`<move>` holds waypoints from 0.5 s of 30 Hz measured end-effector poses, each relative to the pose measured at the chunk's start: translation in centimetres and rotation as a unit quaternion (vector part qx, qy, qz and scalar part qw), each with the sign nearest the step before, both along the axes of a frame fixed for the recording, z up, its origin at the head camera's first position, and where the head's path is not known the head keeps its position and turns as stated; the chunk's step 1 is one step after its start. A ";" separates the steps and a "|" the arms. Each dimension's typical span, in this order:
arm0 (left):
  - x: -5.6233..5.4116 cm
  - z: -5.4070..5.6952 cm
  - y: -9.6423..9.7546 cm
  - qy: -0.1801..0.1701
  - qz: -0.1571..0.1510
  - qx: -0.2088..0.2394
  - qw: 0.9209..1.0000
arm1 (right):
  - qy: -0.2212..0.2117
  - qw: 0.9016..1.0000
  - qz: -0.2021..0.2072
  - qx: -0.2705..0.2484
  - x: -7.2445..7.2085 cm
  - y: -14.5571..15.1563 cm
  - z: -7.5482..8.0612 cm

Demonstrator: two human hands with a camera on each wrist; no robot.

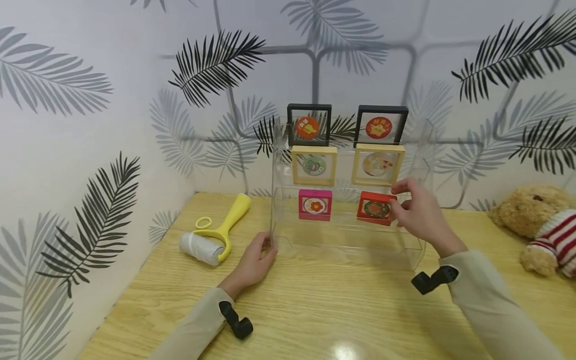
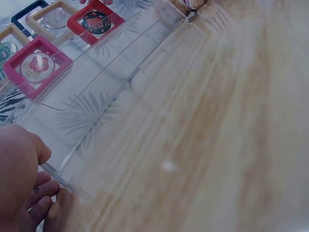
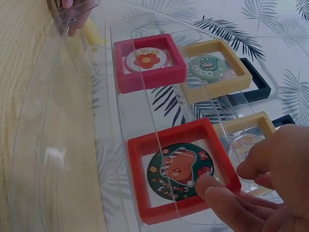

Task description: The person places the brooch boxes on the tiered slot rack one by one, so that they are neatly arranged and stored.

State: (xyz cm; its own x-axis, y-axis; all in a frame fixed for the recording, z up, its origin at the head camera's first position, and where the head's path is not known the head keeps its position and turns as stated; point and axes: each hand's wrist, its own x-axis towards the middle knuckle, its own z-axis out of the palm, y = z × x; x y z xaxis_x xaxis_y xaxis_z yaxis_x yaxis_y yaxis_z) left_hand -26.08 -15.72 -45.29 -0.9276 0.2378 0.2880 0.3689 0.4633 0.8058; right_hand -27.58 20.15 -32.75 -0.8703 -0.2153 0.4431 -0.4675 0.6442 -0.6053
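A clear stepped display rack [image 1: 351,240] stands on the table, bearing small square frames on three levels. My left hand [image 1: 252,265] holds the rack's lower left edge, its thumb at the front and fingers at the side. On the lowest step, my right hand [image 1: 418,212] pinches the right edge of a red frame [image 1: 374,209] with a green round badge; the thumb lies over its front face. This frame leans slightly. A pink frame [image 1: 315,218] sits to its left. Two cream frames [image 1: 334,167] [image 3: 246,70] fill the middle level, two black frames [image 1: 359,125] the top.
Left of the rack lies a yellow-handled lint roller [image 1: 202,248] with a small yellow ring [image 1: 203,223]. A teddy bear [image 1: 533,212] in a striped top rests at the right. Behind the rack rises a leaf-patterned wall [image 1: 360,75].
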 end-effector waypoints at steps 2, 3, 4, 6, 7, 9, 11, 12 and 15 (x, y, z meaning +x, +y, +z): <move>0.1 0.0 0.0 0.002 0.001 -0.002 1.000 | 0.007 1.000 -0.003 -0.003 0.2 0.1 0.3; 0.1 0.0 -0.1 0.003 0.001 -0.003 1.000 | 0.008 1.000 -0.004 -0.005 0.3 0.2 0.3; 0.1 0.0 -0.1 0.001 0.001 -0.003 1.000 | 0.008 1.000 -0.007 -0.006 0.4 0.3 0.4; 0.0 -0.1 -0.1 0.002 0.000 -0.004 1.000 | 0.008 1.000 -0.013 -0.008 0.7 0.6 0.5; 0.0 -0.1 0.0 0.003 0.000 -0.005 1.000 | 0.009 1.000 -0.015 -0.009 0.8 0.8 0.5; 0.0 -0.1 0.0 0.002 0.002 -0.007 1.000 | 0.008 1.000 -0.017 -0.010 1.2 1.2 0.3; 0.0 0.0 0.0 0.002 0.003 -0.009 1.000 | 0.008 1.000 -0.018 -0.006 1.7 1.7 0.1; 0.0 0.0 0.0 0.001 0.003 -0.010 1.000 | 0.008 1.000 -0.018 -0.004 2.0 1.9 -0.1; 0.1 0.1 0.0 -0.001 0.005 -0.013 1.000 | 0.008 1.000 -0.010 0.004 2.8 2.8 -0.9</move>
State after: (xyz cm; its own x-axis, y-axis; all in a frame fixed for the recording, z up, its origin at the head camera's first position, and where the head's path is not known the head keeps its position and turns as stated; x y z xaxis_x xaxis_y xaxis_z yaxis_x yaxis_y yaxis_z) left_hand -26.00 -15.71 -45.17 -0.9308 0.2351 0.2798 0.3620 0.4879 0.7943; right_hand -24.75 22.92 -33.62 -0.8672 -0.2008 0.4556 -0.4638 0.6587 -0.5925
